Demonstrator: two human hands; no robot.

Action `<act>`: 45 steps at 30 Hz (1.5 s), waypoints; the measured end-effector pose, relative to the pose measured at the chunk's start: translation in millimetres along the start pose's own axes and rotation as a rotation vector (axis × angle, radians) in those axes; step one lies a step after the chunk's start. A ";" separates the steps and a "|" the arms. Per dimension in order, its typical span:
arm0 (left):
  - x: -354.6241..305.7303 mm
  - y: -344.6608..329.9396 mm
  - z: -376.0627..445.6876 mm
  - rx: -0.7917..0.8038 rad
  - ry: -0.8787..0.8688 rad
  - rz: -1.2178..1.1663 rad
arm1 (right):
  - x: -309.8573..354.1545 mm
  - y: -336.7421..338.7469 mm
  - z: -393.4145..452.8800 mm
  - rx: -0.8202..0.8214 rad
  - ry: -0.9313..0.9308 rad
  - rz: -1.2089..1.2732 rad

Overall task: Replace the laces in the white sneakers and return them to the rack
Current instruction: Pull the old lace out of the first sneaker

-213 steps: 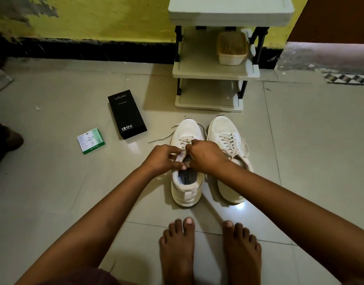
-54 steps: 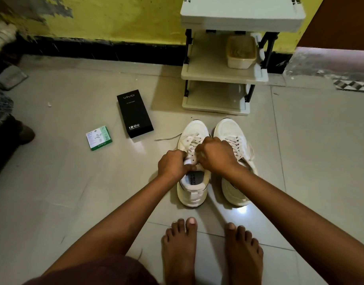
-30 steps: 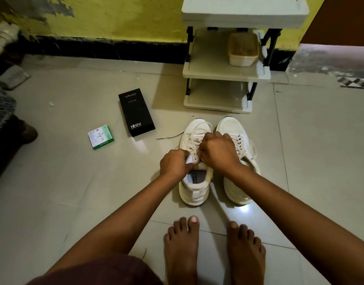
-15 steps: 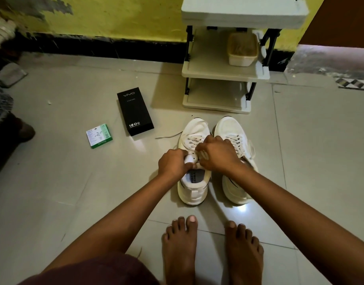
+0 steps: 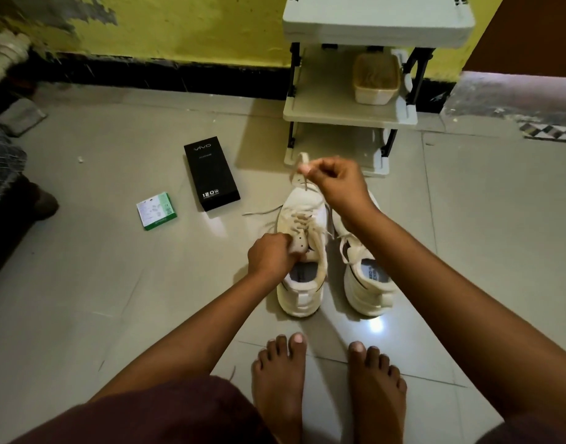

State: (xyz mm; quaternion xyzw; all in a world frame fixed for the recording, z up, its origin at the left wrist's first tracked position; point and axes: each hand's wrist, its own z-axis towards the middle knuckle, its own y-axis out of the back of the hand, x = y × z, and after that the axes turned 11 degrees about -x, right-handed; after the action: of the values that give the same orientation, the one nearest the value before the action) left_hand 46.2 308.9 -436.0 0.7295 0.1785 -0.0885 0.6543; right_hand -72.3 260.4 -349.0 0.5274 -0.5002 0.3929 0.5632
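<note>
Two white sneakers stand side by side on the tiled floor, toes toward the rack [image 5: 348, 115]. My left hand [image 5: 270, 254] grips the tongue and upper edge of the left sneaker [image 5: 302, 277]. My right hand [image 5: 334, 181] is raised above the sneaker's toe and pinches a white lace [image 5: 299, 173], pulled up and away from the eyelets. Another loose lace end [image 5: 260, 212] trails on the floor to the left. The right sneaker [image 5: 368, 283] stands laced, partly behind my right forearm.
A pale multi-tier shoe rack stands against the yellow wall with a beige basket [image 5: 376, 80] on its middle shelf. A black phone box [image 5: 211, 173] and a small green-white packet [image 5: 156, 210] lie on the floor to the left. My bare feet [image 5: 326, 386] are close behind the sneakers.
My right hand rose from the eyelets toward the rack, drawing a length of lace out of the left sneaker. My left hand stayed gripping the sneaker's upper.
</note>
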 end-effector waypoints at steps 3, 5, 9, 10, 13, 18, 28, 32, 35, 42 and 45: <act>5.1 -0.1 5.7 0.051 -0.026 0.010 | -23.3 16.8 12.0 -0.043 -0.116 -0.329; 3.5 0.4 10.3 0.082 -0.032 0.027 | -48.9 20.5 3.0 0.128 -0.169 -0.550; -6.2 8.1 17.1 0.082 -0.022 0.007 | -78.5 9.4 -12.1 0.317 -0.031 -0.751; -7.3 8.0 19.3 0.074 -0.018 -0.002 | -81.0 8.0 -13.4 0.301 -0.028 -0.752; -3.5 10.0 23.5 0.061 0.053 -0.160 | -85.5 9.1 -14.3 0.248 0.006 -0.752; 16.3 13.8 28.3 0.088 0.466 -0.766 | -86.9 12.2 -14.2 0.236 0.006 -0.700; -5.2 17.1 25.3 -0.033 -0.232 0.058 | -94.8 1.2 -38.0 0.353 0.253 -1.158; -24.8 23.6 29.5 -0.054 -0.399 0.520 | -99.8 1.4 -43.5 0.371 0.268 -1.187; -42.3 21.5 33.4 -0.034 -0.538 0.686 | -102.9 2.8 -44.8 0.361 0.265 -1.151; -32.0 7.0 41.5 -0.039 -0.331 0.391 | -107.4 1.2 -46.1 0.328 0.249 -1.143; -22.4 14.5 42.4 -0.011 -0.010 -0.234 | -105.5 -0.5 -47.2 0.325 0.249 -1.144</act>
State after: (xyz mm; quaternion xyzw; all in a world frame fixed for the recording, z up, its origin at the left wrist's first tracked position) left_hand 35.4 262.7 -419.9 0.6998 0.2597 -0.1667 0.6443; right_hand -84.9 315.9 -449.6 0.7418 -0.0014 0.1582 0.6517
